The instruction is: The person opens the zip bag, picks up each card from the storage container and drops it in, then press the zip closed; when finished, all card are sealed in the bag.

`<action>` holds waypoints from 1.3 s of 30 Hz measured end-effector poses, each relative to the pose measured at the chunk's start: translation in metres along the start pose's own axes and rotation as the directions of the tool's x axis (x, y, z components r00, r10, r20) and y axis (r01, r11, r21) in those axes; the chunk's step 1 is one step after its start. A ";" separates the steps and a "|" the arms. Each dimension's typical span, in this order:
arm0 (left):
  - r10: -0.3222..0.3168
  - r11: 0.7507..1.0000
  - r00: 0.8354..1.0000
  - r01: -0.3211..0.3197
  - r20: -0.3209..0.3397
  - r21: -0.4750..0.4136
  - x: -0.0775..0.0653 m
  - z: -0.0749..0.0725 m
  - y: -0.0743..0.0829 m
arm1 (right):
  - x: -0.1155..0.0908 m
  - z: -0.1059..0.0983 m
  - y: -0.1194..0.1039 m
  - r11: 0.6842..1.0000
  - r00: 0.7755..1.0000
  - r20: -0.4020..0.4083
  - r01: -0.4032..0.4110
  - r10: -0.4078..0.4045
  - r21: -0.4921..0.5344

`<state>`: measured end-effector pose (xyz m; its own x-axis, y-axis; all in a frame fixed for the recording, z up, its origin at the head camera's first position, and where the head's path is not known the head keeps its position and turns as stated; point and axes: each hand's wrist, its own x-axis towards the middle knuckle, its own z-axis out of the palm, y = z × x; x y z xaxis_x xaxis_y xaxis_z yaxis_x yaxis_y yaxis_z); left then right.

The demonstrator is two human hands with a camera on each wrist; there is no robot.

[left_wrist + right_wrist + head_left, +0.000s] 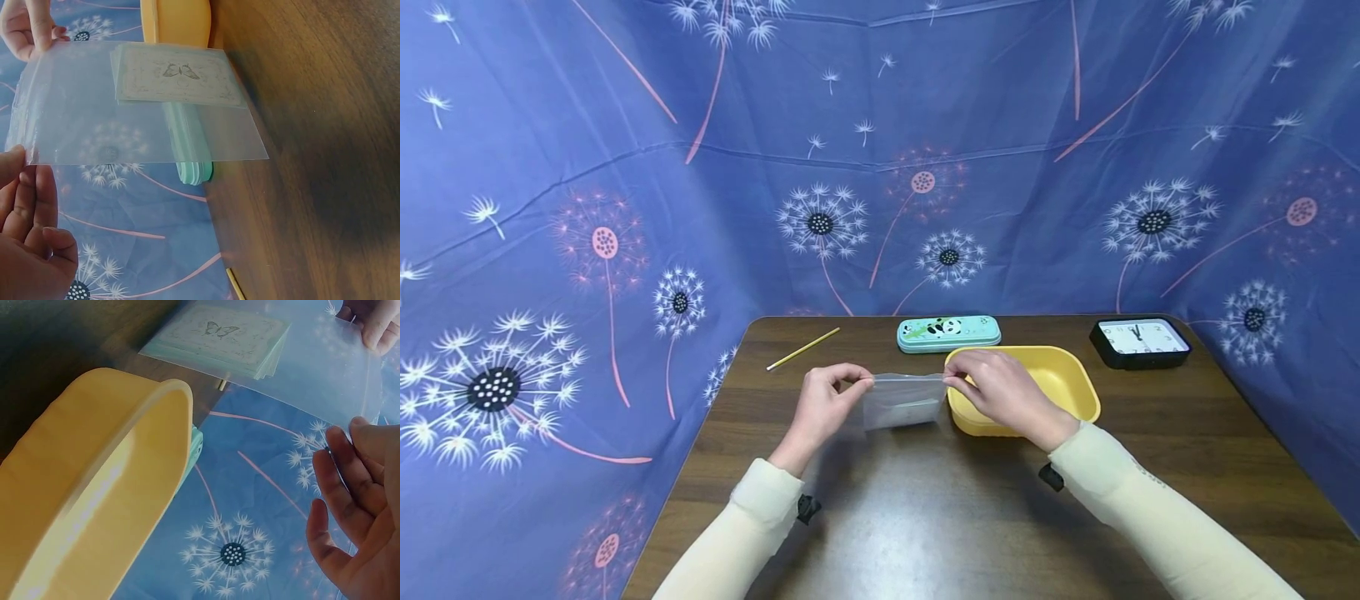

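Observation:
A clear zip bag (883, 402) hangs upright between both hands, over the table. My left hand (827, 405) pinches its top left corner between thumb and fingertips. At the opposite top corner, my right hand (1000, 392) pinches the bag the same way, in front of the yellow bin. Inside the bag, at its bottom, lies a small stack of pale green cards (181, 76), the outer one printed with a butterfly. The right wrist view shows the same cards (219, 339) through the plastic.
Just right of the bag stands a yellow plastic bin (1075, 387). Behind it lies a teal panda pencil case (949, 333). A yellow pencil (803, 348) rests at the back left, and a black-framed clock (1140, 340) at the back right of the wooden table (880, 517).

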<state>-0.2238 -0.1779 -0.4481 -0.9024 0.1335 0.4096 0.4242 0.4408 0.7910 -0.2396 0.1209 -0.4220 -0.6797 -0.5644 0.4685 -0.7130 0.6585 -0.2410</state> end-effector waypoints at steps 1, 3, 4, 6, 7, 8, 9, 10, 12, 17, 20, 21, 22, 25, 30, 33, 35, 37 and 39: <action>-0.002 1.000 1.000 0.002 0.000 -0.001 0.000 -0.001 0.000 | 0.000 0.000 0.000 1.000 1.000 -0.004 0.004 -0.004 0.001; -0.006 1.000 1.000 0.006 0.001 -0.003 -0.001 -0.002 0.000 | 0.001 0.000 0.000 1.000 1.000 -0.010 0.016 -0.016 0.002; -0.007 1.000 1.000 0.007 -0.002 -0.005 -0.001 -0.003 0.000 | 0.001 0.000 -0.001 1.000 1.000 -0.014 0.023 -0.023 0.003; -0.014 1.000 1.000 0.014 -0.004 -0.006 -0.002 -0.006 0.001 | 0.002 -0.001 -0.002 0.999 0.999 -0.018 0.036 -0.036 0.002; -0.019 1.000 1.000 0.019 -0.005 -0.006 -0.003 -0.007 0.001 | 0.003 -0.001 -0.003 0.999 0.999 -0.020 0.041 -0.041 0.002; -0.026 1.000 1.000 0.026 -0.005 -0.006 -0.004 -0.009 0.001 | 0.004 -0.002 -0.005 0.999 0.999 -0.020 0.046 -0.046 0.000; -0.030 1.000 1.000 0.030 -0.005 -0.005 -0.005 -0.012 0.002 | 0.004 -0.002 -0.007 0.999 0.999 -0.021 0.050 -0.050 0.001; -0.034 0.999 0.999 0.034 -0.004 -0.005 -0.007 -0.014 0.003 | 0.005 -0.003 -0.009 0.999 0.998 -0.022 0.053 -0.053 0.005; -0.047 0.999 0.999 0.047 0.002 -0.005 -0.010 -0.021 0.004 | 0.005 -0.006 -0.015 0.998 0.998 -0.022 0.060 -0.060 0.011; -0.068 0.997 0.997 0.069 0.046 -0.021 -0.020 -0.039 0.011 | 0.005 -0.013 -0.034 0.997 0.998 0.006 0.060 -0.061 0.051; -0.101 0.993 0.991 0.105 0.083 -0.048 -0.025 -0.048 0.014 | 0.008 -0.013 -0.042 0.995 0.998 0.060 0.021 -0.027 0.097; -0.117 0.991 0.989 0.122 0.095 -0.051 -0.026 -0.050 0.013 | 0.010 -0.012 -0.044 0.994 0.997 0.081 0.001 -0.010 0.113; -0.135 0.988 0.985 0.142 0.105 -0.058 -0.026 -0.052 0.012 | 0.012 -0.011 -0.045 0.992 0.995 0.104 -0.022 0.008 0.128; -0.185 0.980 0.975 0.193 0.120 -0.052 -0.023 -0.052 0.002 | 0.021 -0.001 -0.043 0.985 0.983 0.173 -0.094 0.068 0.148; -0.255 0.966 0.962 0.257 0.096 -0.008 -0.006 -0.045 -0.027 | 0.045 0.023 -0.034 0.981 0.961 0.237 -0.167 0.140 0.097; -0.288 0.957 0.955 0.288 0.069 0.016 0.006 -0.040 -0.044 | 0.061 0.039 -0.026 0.991 0.964 0.232 -0.137 0.133 0.004; -0.310 0.951 0.949 0.308 0.053 0.036 0.014 -0.036 -0.054 | 0.070 0.050 -0.021 0.991 0.964 0.230 -0.121 0.132 -0.060; -0.330 0.943 0.943 0.327 0.041 0.057 0.021 -0.033 -0.063 | 0.080 0.062 -0.014 0.987 0.962 0.235 -0.115 0.138 -0.112; -0.357 0.934 0.933 0.356 0.039 0.040 0.028 -0.030 -0.071 | 0.089 0.073 -0.009 0.981 0.954 0.252 -0.129 0.162 -0.144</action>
<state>-0.2767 -0.2319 -0.4790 -0.9967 0.0016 0.0818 0.0719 0.4945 0.8662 -0.3060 0.0285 -0.4402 -0.8077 -0.5569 0.1937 -0.5870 0.7905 -0.1749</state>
